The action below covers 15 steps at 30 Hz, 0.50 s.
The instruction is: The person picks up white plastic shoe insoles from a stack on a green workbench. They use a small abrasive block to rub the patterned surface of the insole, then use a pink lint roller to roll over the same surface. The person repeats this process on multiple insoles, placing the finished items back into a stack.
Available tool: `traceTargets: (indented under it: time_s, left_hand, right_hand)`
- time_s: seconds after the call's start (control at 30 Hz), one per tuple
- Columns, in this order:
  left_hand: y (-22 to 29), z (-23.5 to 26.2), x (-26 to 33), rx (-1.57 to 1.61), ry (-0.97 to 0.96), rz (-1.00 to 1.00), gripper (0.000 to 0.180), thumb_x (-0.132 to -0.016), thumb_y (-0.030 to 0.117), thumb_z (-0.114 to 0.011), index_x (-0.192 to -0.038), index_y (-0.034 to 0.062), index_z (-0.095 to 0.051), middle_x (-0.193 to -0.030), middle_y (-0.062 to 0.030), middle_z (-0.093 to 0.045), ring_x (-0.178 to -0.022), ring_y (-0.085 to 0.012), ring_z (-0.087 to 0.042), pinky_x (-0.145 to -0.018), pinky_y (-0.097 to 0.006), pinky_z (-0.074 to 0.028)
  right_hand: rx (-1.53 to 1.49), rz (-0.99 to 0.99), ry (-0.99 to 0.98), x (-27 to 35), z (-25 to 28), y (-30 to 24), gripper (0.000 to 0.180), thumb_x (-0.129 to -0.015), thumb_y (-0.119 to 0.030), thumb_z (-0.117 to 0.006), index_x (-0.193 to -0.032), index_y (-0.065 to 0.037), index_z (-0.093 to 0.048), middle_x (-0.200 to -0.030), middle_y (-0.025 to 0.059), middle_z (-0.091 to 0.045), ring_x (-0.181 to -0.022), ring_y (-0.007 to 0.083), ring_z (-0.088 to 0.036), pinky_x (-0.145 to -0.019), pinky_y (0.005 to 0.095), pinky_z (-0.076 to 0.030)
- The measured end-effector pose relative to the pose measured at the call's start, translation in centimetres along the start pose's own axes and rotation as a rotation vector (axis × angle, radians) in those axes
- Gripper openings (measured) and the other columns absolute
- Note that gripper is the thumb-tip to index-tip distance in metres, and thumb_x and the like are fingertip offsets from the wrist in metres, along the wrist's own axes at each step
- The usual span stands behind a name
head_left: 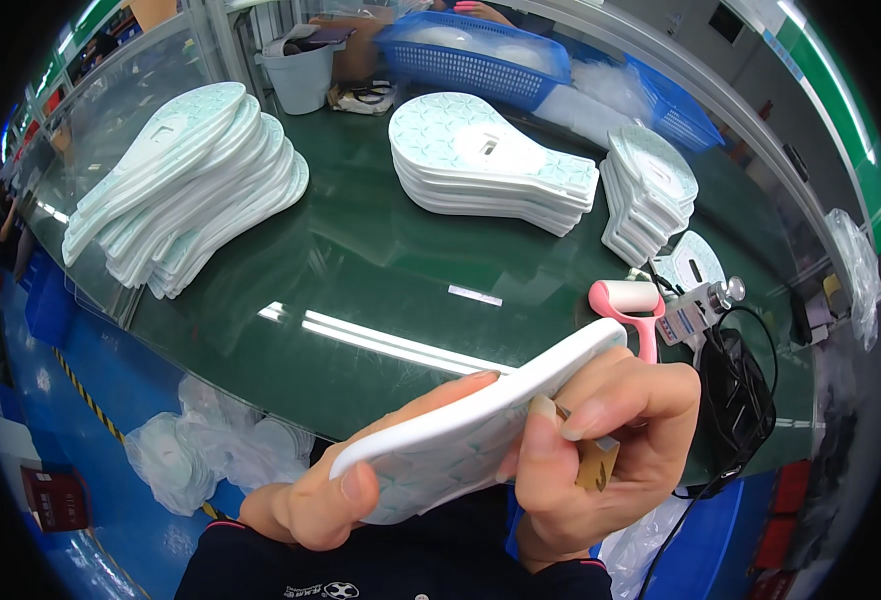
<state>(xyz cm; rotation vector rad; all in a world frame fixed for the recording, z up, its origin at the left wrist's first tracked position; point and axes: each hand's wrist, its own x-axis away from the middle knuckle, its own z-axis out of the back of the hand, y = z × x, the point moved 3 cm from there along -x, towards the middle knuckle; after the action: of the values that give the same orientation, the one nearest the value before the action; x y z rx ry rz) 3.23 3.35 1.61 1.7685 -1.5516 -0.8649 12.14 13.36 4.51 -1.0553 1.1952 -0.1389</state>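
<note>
My left hand [322,498] grips the end of a white paddle-shaped plastic panel [430,425], thumb on the near side and fingers behind. The panel is tilted on edge above the near edge of the table, its patterned pale-green face turned toward me. Beside its other end, my right hand [650,420] is closed, with thumb and forefinger pinched together. A small brown-gold piece [597,464], like a scrap of film or a label, sticks out between those fingers. Part of that piece is hidden by the fingers.
On the green table [360,270] stand stacks of similar panels: left [190,190], middle [460,130] and right [650,170]. A pink-handled sticky roller [628,297] lies at right, near a black bag [740,400] and cable. Behind are a grey bucket [300,78] and blue basket [470,65].
</note>
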Motion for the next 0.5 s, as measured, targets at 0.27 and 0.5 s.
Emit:
traceTargets:
  time_s: [0.27, 0.5]
  left_hand:
    - [0.09, 0.05, 0.01, 0.026, -0.017, 0.002, 0.085, -0.079, 0.054, -0.041, -0.133, -0.0030, -0.009, -0.134, -0.0174, -0.022, -0.124, -0.0250, -0.024, -0.100, -0.037, -0.018]
    - [-0.28, 0.38, -0.05, 0.016, -0.009, 0.004, 0.084, -0.079, 0.053, -0.040, -0.133, -0.0030, -0.010, -0.134, -0.0165, -0.022, -0.124, -0.0248, -0.024, -0.100, -0.036, -0.018]
  right_hand:
    - [-0.069, -0.028, 0.019, 0.34, 0.07, 0.56, 0.033, -0.059, 0.011, -0.064, -0.083, -0.004, -0.047, -0.067, 0.0035, -0.051, -0.054, 0.0082, -0.046, -0.048, 0.0188, -0.036]
    - [-0.105, -0.098, 0.073, 0.43, -0.07, 0.60, 0.033, -0.059, 0.011, -0.064, -0.083, -0.004, -0.047, -0.067, 0.0037, -0.050, -0.055, 0.0083, -0.046, -0.048, 0.0187, -0.036]
